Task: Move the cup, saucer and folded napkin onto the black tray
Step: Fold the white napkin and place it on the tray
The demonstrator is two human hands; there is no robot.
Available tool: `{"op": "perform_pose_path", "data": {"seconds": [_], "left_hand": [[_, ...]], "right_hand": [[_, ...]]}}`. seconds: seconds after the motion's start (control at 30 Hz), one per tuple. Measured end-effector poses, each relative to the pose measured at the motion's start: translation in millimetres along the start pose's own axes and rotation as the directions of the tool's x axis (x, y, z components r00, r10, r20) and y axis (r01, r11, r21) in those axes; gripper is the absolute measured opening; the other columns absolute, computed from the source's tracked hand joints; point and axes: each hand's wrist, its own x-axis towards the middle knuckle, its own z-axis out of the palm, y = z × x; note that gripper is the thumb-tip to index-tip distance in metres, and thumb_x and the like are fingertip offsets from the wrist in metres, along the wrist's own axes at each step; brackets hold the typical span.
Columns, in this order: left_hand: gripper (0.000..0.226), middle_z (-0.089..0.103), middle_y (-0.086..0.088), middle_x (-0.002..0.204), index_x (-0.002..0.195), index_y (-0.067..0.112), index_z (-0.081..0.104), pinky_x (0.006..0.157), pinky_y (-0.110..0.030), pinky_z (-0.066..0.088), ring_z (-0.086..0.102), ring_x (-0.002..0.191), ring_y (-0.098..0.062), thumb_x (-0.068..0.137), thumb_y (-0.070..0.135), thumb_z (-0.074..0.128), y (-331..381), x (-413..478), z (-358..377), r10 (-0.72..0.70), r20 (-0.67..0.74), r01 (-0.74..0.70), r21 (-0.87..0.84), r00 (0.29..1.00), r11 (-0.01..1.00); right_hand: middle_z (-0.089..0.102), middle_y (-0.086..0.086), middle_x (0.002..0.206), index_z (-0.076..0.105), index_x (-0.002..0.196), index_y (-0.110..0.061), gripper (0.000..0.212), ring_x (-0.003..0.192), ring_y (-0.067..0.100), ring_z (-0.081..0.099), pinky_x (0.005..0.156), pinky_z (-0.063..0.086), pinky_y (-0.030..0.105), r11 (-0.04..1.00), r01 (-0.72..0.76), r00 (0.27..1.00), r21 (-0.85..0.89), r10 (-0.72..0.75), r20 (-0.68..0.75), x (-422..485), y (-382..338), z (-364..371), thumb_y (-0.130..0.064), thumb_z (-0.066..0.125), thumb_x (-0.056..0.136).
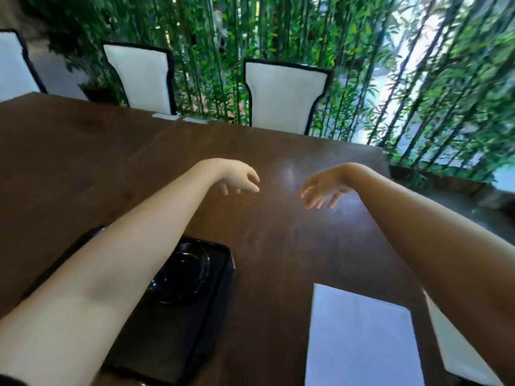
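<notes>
Big dark wooden table (278, 246), glossy, bamboo greenery (362, 79) and 3 white chairs (284, 96) behind. Black tray (178, 330) near left with a dark glass dish (184, 277) on it, maybe the saucer. White folded napkin (359, 341) on the table right of it. No cup visible. Left hand (239, 176) and right hand (323, 188) hovering empty, fingers loosely spread. Probably best grabbing the napkin flat, by both edges.

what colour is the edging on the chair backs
Black edging around white chair backs, clearest in the head view.
</notes>
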Motion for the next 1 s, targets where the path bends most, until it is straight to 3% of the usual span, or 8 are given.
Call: {"op": "perform_pose_path", "data": {"seconds": [0.2, 0.3, 0.37, 0.57, 0.7, 0.9, 1.0], "left_hand": [[0.046, 0.053, -0.003, 0.129, 0.134, 0.024, 0.044, 0.085, -0.041, 0.055, 0.058, 0.098, -0.020, 0.091, 0.036, 0.052, 89.6, 30.6, 16.1, 0.123, -0.026, -0.120, 0.085, 0.992, 0.989], [0.049, 0.053, 0.000, 0.131, 0.135, 0.025, 0.042, 0.089, -0.036, 0.051, 0.057, 0.099, -0.021, 0.090, 0.038, 0.053, 126.0, 45.6, 40.1, 0.187, -0.034, -0.182, 0.108, 0.982, 0.977], [0.049, 0.055, -0.001, 0.131, 0.137, 0.024, 0.041, 0.090, -0.028, 0.044, 0.056, 0.110, -0.022, 0.090, 0.037, 0.053, 146.7, 55.7, 60.2, 0.234, -0.027, -0.230, 0.110, 0.972, 0.967], [0.049, 0.057, -0.006, 0.128, 0.136, 0.021, 0.043, 0.093, -0.028, 0.040, 0.054, 0.116, -0.023, 0.090, 0.032, 0.056, 176.7, 81.9, 124.7, 0.281, -0.009, -0.280, 0.042, 0.960, 0.959], [0.050, 0.059, -0.007, 0.124, 0.135, 0.019, 0.044, 0.092, -0.029, 0.041, 0.055, 0.112, -0.023, 0.088, 0.030, 0.059, 177.8, 92.3, 174.6, 0.265, 0.103, -0.269, 0.030, 0.959, 0.963], [0.050, 0.058, -0.007, 0.126, 0.133, 0.017, 0.045, 0.093, -0.032, 0.044, 0.055, 0.113, -0.025, 0.087, 0.032, 0.060, 161.3, 97.8, 222.9, 0.167, 0.259, -0.199, 0.102, 0.951, 0.975], [0.049, 0.056, -0.007, 0.123, 0.131, 0.016, 0.047, 0.088, -0.030, 0.045, 0.054, 0.109, -0.024, 0.087, 0.034, 0.060, 154.6, 99.3, 234.5, 0.168, 0.272, -0.214, 0.150, 0.947, 0.965]], "right_hand": [[0.051, 0.005, 0.136, 0.042, 0.137, -0.019, 0.055, 0.119, 0.022, 0.052, 0.098, 0.048, 0.039, 0.997, -0.043, 0.981, 0.058, 0.053, -0.184, -38.4, 88.6, -1.7, -0.021, 0.063, 0.087], [0.041, 0.006, 0.146, 0.037, 0.141, -0.017, 0.063, 0.122, 0.024, 0.047, 0.101, 0.041, 0.035, 0.997, -0.066, 0.949, 0.033, 0.072, -0.306, -48.5, 131.8, 13.1, -0.025, 0.065, 0.085], [0.039, 0.007, 0.148, 0.035, 0.142, -0.015, 0.066, 0.130, 0.025, 0.043, 0.105, 0.035, 0.034, 0.996, -0.083, 0.932, 0.029, 0.088, -0.353, -51.7, 159.4, 28.2, -0.025, 0.065, 0.085], [0.045, 0.012, 0.143, 0.037, 0.140, -0.006, 0.066, 0.129, 0.026, 0.045, 0.104, 0.033, 0.028, 0.986, -0.101, 0.927, 0.133, 0.142, -0.347, -46.9, 225.2, 83.0, -0.021, 0.067, 0.084], [0.053, 0.015, 0.134, 0.045, 0.133, -0.006, 0.058, 0.120, 0.029, 0.052, 0.102, 0.038, 0.033, 0.972, -0.090, 0.941, 0.217, 0.154, -0.302, -33.9, 253.2, 126.5, -0.018, 0.070, 0.081], [0.054, 0.012, 0.133, 0.045, 0.134, -0.011, 0.056, 0.119, 0.028, 0.053, 0.104, 0.041, 0.037, 0.975, -0.061, 0.970, 0.212, 0.108, -0.220, -18.9, 266.7, 174.2, -0.023, 0.067, 0.083], [0.049, 0.013, 0.132, 0.047, 0.133, -0.012, 0.055, 0.117, 0.029, 0.052, 0.104, 0.041, 0.037, 0.976, -0.050, 0.965, 0.210, 0.101, -0.241, -13.2, 268.6, 186.3, -0.022, 0.066, 0.083]]}}
